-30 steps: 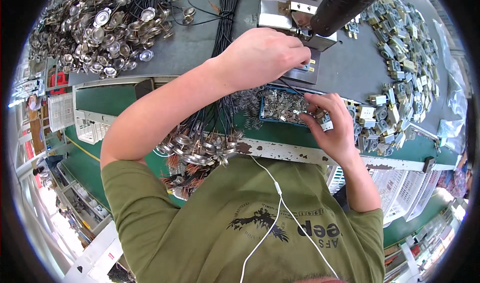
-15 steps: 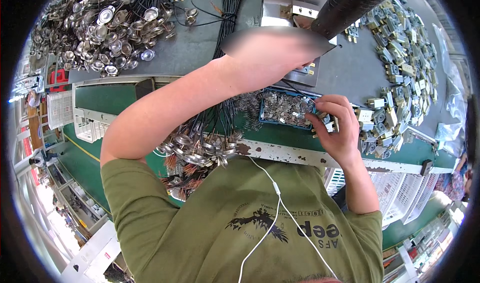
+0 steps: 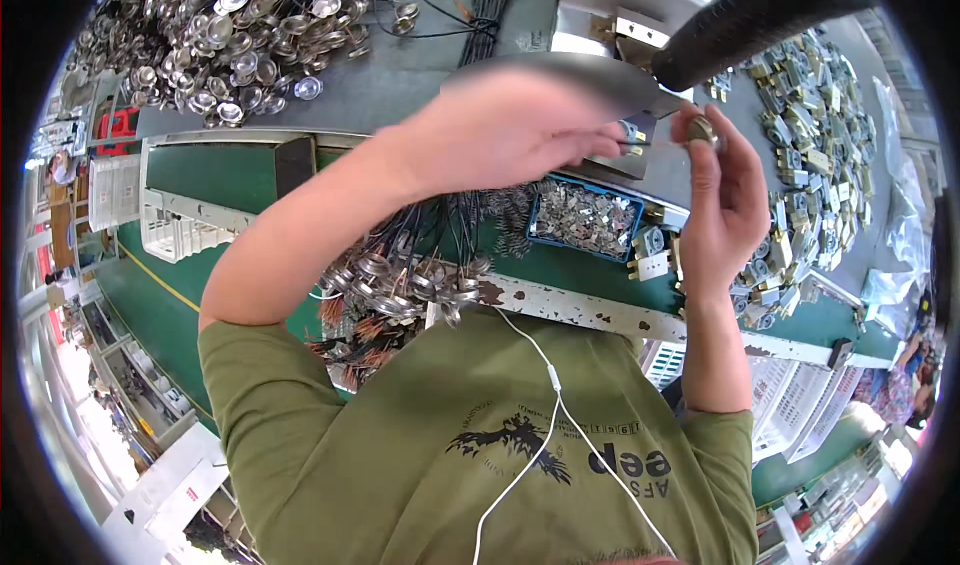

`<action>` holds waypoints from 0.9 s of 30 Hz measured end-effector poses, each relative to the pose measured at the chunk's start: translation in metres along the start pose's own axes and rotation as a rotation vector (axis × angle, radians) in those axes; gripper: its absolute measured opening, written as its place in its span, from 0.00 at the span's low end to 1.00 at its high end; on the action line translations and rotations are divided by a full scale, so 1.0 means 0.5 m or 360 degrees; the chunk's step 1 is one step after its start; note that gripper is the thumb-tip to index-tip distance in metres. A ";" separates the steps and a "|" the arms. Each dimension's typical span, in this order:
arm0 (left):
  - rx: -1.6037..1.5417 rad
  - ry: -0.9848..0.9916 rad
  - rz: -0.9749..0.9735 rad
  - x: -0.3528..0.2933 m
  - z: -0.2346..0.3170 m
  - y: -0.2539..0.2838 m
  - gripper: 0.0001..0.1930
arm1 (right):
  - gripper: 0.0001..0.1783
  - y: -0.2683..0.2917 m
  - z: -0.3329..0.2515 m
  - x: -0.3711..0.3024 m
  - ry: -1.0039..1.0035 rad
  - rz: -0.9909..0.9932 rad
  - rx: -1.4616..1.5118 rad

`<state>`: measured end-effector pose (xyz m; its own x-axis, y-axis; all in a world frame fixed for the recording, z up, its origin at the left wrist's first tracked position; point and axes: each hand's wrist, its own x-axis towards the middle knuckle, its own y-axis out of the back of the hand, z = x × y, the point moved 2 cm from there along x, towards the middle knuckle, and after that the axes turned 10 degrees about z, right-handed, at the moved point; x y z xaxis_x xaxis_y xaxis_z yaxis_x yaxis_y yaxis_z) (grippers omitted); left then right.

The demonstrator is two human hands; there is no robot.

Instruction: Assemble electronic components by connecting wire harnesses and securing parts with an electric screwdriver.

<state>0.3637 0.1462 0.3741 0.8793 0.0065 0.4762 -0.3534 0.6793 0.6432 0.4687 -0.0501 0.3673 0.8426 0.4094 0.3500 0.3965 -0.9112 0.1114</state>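
My right hand (image 3: 725, 190) is raised at the right of the machine, its fingers closed on a round metal cap (image 3: 703, 131). From that cap a thin black wire (image 3: 655, 144) runs left to my left hand (image 3: 530, 130). The left fingertips pinch together around the wire, in front of the machine's metal base (image 3: 620, 163). Part of the left hand is blurred. Below both hands sits a blue tray (image 3: 583, 252) filled with small metal clips.
A black machine arm (image 3: 755, 20) slants over the bench. Several switch-like blocks (image 3: 810, 155) are heaped at right. Wired metal caps (image 3: 235, 55) pile up at far left, and more caps (image 3: 400, 280) hang at the bench edge (image 3: 580, 305). A white crate (image 3: 175, 230) stands at left.
My right hand has risen from beside the tray to the machine's right, and the round cap now shows in it. My left hand has shifted, its fingertips now visible on the wire.
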 end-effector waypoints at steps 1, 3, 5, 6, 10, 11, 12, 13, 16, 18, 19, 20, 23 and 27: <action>-0.0051 0.0027 -0.0024 -0.004 -0.003 -0.022 0.09 | 0.16 -0.008 -0.004 -0.006 0.0005 -0.0021 0.0003; -0.0098 0.0063 -0.0029 -0.015 -0.013 -0.034 0.09 | 0.16 -0.023 0.003 -0.017 -0.0488 -0.0186 0.0873; 0.0205 -0.0195 -0.0004 -0.007 -0.007 -0.015 0.10 | 0.16 -0.009 0.008 -0.008 -0.0492 -0.0177 0.0808; 0.0383 -0.0259 -0.0017 -0.005 -0.005 -0.003 0.12 | 0.15 0.001 0.003 0.006 -0.0509 -0.0361 0.0515; 0.0720 -0.0366 -0.0152 -0.004 0.018 0.021 0.12 | 0.14 -0.002 -0.015 0.067 -0.0750 -0.1224 -0.0137; 0.0709 -0.0370 -0.0154 -0.007 0.017 0.020 0.12 | 0.14 0.002 -0.015 0.064 -0.0758 -0.1216 -0.0143; 0.0695 -0.0351 -0.0164 -0.011 0.015 0.016 0.10 | 0.15 0.004 -0.018 0.059 -0.0700 -0.1216 -0.0162; 0.0690 -0.0328 -0.0167 -0.014 0.012 0.012 0.09 | 0.16 0.004 -0.019 0.055 -0.0631 -0.1224 -0.0180; 0.0457 -0.0305 0.0013 -0.013 0.020 -0.002 0.07 | 0.19 0.018 -0.020 0.010 -0.0628 -0.0838 0.0004; 0.0508 -0.0267 -0.0028 -0.009 0.031 -0.008 0.09 | 0.21 0.016 -0.009 -0.010 -0.0508 -0.0603 0.0060; 0.0559 -0.0231 -0.0070 -0.007 0.031 -0.010 0.12 | 0.21 0.017 -0.009 -0.008 -0.0512 -0.0594 0.0060; 0.0554 -0.0236 -0.0078 -0.008 0.027 -0.012 0.12 | 0.20 0.015 -0.012 -0.005 -0.0468 -0.0724 -0.0066; 0.0565 -0.0321 -0.0137 -0.012 0.021 -0.020 0.15 | 0.18 0.017 -0.009 0.034 -0.0423 -0.1002 -0.0271; 0.0619 -0.0284 -0.0204 -0.009 0.024 -0.018 0.15 | 0.20 0.011 0.005 0.053 -0.0460 -0.1421 -0.0253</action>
<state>0.3590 0.1313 0.3730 0.8668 -0.2098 0.4524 -0.3692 0.3399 0.8650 0.4939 -0.0443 0.3751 0.3185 0.9332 -0.1666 0.9010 -0.2435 0.3590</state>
